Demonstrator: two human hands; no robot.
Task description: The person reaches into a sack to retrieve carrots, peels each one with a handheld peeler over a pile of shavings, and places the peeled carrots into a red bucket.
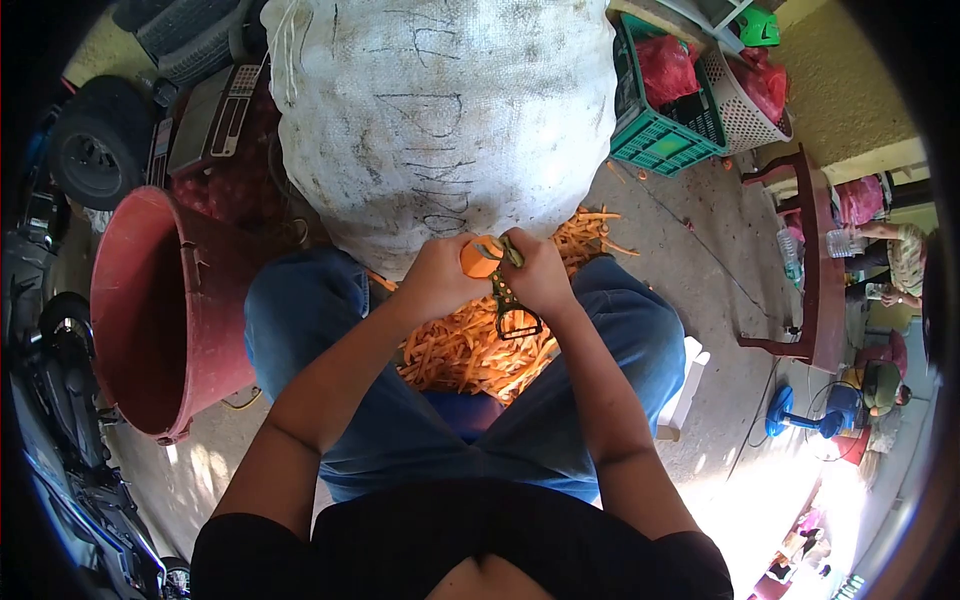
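Observation:
My left hand (438,277) is closed around an orange carrot (481,257), with its cut-looking end showing between my two hands. My right hand (537,272) grips a dark green peeler (505,291), whose black-framed head hangs down past my fingers. Both hands are close together over a heap of orange peelings (480,350) between my knees. Right behind them stands a large white woven sack (450,120) with dark handwriting on it.
A big red tub (190,310) stands at the left. A green crate (665,140) and a white basket (738,110), both with red bags, are at the upper right. Beyond a wooden bench (822,270) are people (900,262) and a blue fan (785,411).

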